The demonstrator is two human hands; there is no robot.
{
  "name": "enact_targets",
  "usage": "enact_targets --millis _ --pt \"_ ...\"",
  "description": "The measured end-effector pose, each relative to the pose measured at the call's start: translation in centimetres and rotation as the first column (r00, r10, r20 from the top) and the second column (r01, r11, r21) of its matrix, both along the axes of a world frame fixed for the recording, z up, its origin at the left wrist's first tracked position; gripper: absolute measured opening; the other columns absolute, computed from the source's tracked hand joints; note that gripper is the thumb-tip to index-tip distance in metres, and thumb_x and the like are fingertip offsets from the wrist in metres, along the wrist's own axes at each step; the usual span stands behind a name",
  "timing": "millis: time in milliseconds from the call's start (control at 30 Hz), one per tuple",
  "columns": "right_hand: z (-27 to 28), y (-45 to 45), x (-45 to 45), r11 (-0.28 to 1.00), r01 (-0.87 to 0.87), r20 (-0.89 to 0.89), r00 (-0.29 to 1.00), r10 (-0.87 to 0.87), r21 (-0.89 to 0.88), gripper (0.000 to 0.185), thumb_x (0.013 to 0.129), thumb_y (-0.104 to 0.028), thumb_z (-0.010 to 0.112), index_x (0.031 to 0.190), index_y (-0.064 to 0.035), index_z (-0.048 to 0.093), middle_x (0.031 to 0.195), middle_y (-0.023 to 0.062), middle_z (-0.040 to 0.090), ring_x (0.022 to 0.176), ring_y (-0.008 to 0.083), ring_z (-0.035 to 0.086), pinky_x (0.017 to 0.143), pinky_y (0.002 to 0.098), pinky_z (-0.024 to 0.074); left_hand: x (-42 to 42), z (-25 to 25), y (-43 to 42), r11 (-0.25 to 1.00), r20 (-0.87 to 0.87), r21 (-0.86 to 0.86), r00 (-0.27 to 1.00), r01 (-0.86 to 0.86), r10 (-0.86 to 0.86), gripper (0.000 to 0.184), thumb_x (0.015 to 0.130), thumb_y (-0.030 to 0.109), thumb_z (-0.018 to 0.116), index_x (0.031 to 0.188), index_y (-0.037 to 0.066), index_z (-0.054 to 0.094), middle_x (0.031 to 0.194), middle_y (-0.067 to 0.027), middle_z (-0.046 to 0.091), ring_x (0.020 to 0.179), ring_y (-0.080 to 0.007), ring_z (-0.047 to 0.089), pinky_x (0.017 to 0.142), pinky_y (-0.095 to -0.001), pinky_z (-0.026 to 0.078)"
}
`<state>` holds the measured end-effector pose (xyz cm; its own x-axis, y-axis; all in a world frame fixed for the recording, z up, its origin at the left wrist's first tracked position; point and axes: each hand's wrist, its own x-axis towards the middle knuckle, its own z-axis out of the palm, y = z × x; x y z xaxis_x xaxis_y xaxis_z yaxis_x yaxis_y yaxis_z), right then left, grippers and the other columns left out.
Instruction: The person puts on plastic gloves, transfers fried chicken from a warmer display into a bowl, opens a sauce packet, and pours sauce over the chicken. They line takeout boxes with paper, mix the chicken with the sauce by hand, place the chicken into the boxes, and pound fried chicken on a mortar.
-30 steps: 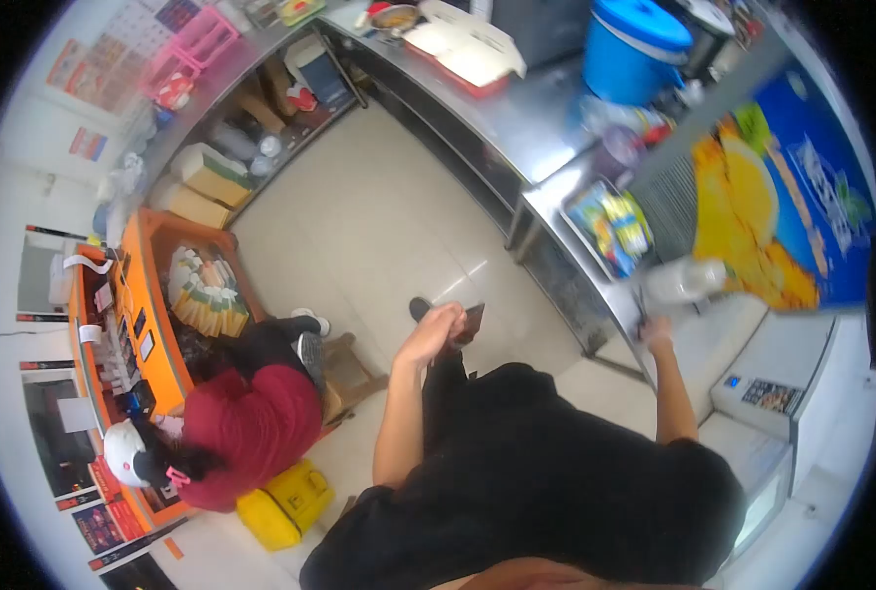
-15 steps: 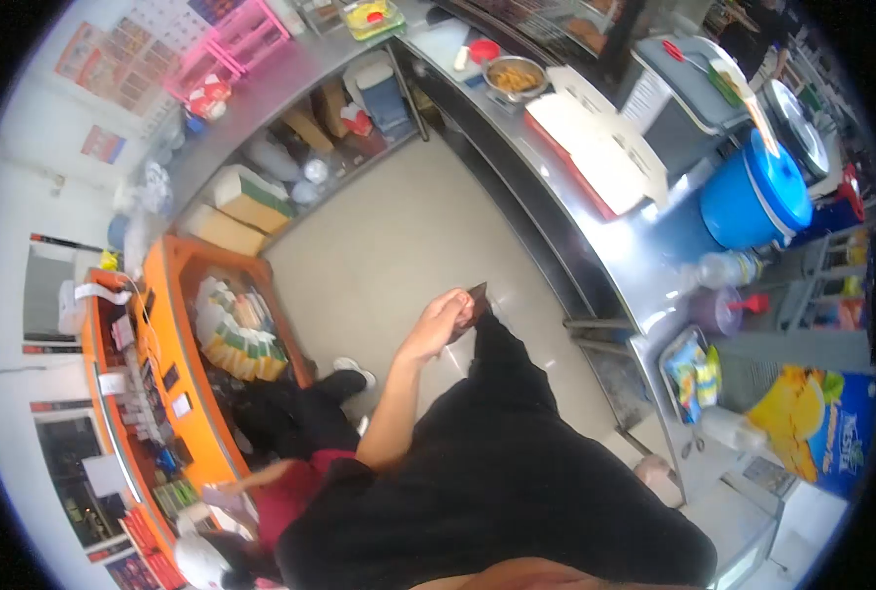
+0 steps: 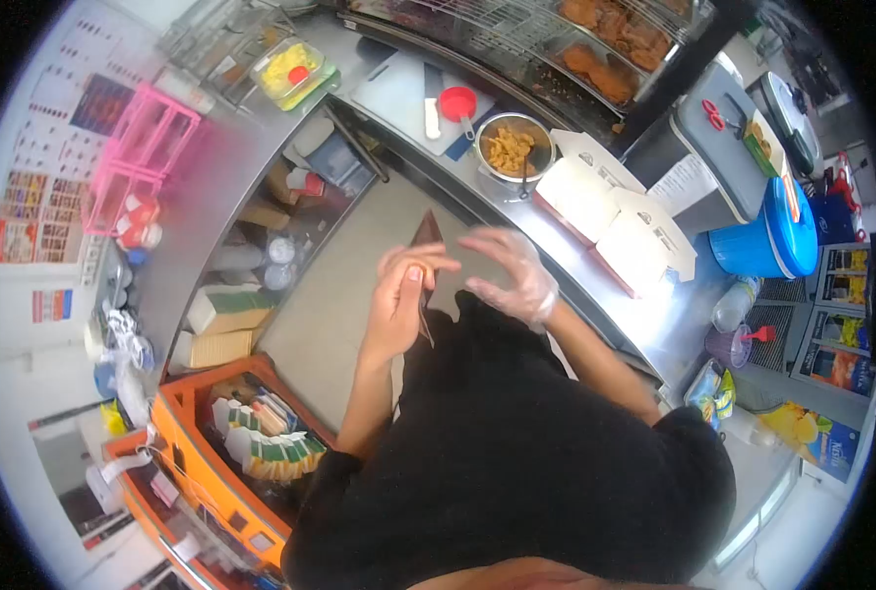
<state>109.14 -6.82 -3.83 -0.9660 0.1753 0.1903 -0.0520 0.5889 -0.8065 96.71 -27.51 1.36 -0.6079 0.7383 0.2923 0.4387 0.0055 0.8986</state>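
My left hand (image 3: 398, 300), bare, holds a thin brown folded piece (image 3: 429, 231) that looks like card, upright between thumb and fingers. Just to its right is my right hand (image 3: 516, 280) in a clear plastic glove, fingers apart and curved, with nothing visible in it. Both hands are over the floor in front of the counter. On that counter stand a metal bowl of fried pieces (image 3: 510, 147) with a utensil in it and two open boxes, a nearer one (image 3: 575, 197) and another (image 3: 639, 246), with white insides and brown edges.
A red cup (image 3: 456, 102) and a white-handled tool (image 3: 432, 118) lie left of the bowl. Racks of fried food (image 3: 595, 69) stand behind. At the right is a blue bucket (image 3: 753, 246); at the left, pink baskets (image 3: 143, 147) and an orange cabinet (image 3: 202, 442).
The view has turned toward the bowl and boxes. My right hand, out of sight half a second ago, has come up beside my left, now gloved. The seated person has left the view.
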Motion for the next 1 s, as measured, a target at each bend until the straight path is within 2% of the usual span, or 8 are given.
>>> enact_targets --millis 100,233,433,533,633,767,900,1000 --pt "4.8 -0.6 -9.3 0.996 -0.082 -0.281 0.955 0.089 0.038 0.054 0.088 -0.038 0.078 0.137 -0.0182 0.067 0.15 0.0152 0.054 0.136 0.0386 0.05 0.115 0.0525 0.0362 -7.3 3.5 0.7 0.99 -0.028 0.007 0.989 0.144 -0.144 0.035 0.112 0.023 0.035 0.089 0.01 0.058 0.126 -0.0061 0.075 0.137 -0.026 0.055 0.121 -0.0502 0.014" --pt "8.3 0.3 -18.5 0.98 -0.198 -0.273 0.944 0.183 -0.026 0.035 0.085 -0.03 0.081 0.116 -0.0151 0.077 0.141 0.0154 0.06 0.128 0.0386 0.056 0.109 0.0493 0.0408 -17.9 7.9 2.2 0.942 -0.165 -0.027 0.928 0.335 -0.335 0.035 0.111 0.025 0.037 0.089 0.012 0.06 0.134 -0.0062 0.073 0.145 -0.0248 0.047 0.122 -0.0491 0.009" --pt "12.2 -1.6 -26.4 0.973 0.226 -0.481 0.859 -0.176 0.047 0.021 0.084 -0.021 0.079 0.103 -0.012 0.077 0.097 0.0115 0.068 0.095 0.0359 0.063 0.086 0.0479 0.0459 -30.2 11.4 6.0 0.762 -0.081 0.096 0.768 0.641 -0.636 0.033 0.11 0.029 0.039 0.09 0.015 0.062 0.134 -0.0109 0.072 0.153 -0.0278 0.039 0.122 -0.0506 0.008" --pt "13.4 -3.4 -29.3 0.874 0.481 -0.449 0.797 -0.404 0.066 0.015 0.086 -0.019 0.076 0.098 -0.0113 0.076 0.09 0.0105 0.067 0.088 0.0337 0.063 0.083 0.0442 0.0458 -33.5 11.0 8.3 0.701 0.206 0.322 0.676 0.636 -0.707 0.048 0.108 0.039 0.043 0.13 0.001 0.062 0.15 -0.02 0.057 0.153 -0.0305 0.037 0.126 -0.0479 0.012" --pt "13.1 -4.2 -31.2 0.814 0.578 -0.497 0.726 -0.476 0.065 0.015 0.086 -0.02 0.077 0.098 -0.0112 0.077 0.09 0.011 0.067 0.087 0.0335 0.063 0.083 0.044 0.0459 -36.9 5.9 12.2 0.393 0.347 0.61 0.215 0.688 -0.913 0.115 0.083 0.076 0.066 0.157 -0.007 0.035 0.164 -0.0292 0.033 0.146 -0.0353 0.045 0.126 -0.0465 0.024" --pt "11.2 -4.2 -32.3 0.657 0.747 -0.497 0.61 -0.617 0.101 0.015 0.084 -0.02 0.079 0.097 -0.0117 0.079 0.094 0.0063 0.068 0.092 0.0286 0.062 0.085 0.0433 0.0457 -38.3 -0.6 15.1 0.094 0.496 0.712 -0.403 0.696 -0.769 0.125 0.075 0.079 0.071 0.158 -0.006 0.032 0.163 -0.0299 0.033 0.144 -0.0381 0.047 0.12 -0.0499 0.032" --pt "9.3 -3.1 -30.3 0.582 0.789 -0.331 0.612 -0.718 0.197 0.017 0.083 -0.021 0.08 0.097 -0.0115 0.08 0.098 0.0059 0.067 0.094 0.0277 0.061 0.086 0.0423 0.0453 -37.7 -3.9 17.3 -0.021 0.609 0.715 -0.637 0.699 -0.473 0.135 0.067 0.081 0.076 0.159 -0.006 0.028 0.162 -0.0305 0.033 0.141 -0.0408 0.048 0.115 -0.0533 0.039" --pt "7.7 -1.3 -28.2 0.612 0.783 -0.164 0.593 -0.788 -0.113 0.021 0.087 -0.026 0.077 0.102 -0.0119 0.08 0.095 0.009 0.07 0.095 0.0293 0.062 0.088 0.0453 0.0472 -36.3 -6.7 18.8 -0.04 0.65 0.72 -0.693 0.693 -0.312 0.143 0.061 0.083 0.079 0.16 -0.006 0.025 0.162 -0.031 0.034 0.14 -0.0429 0.05 0.111 -0.0558 0.045"
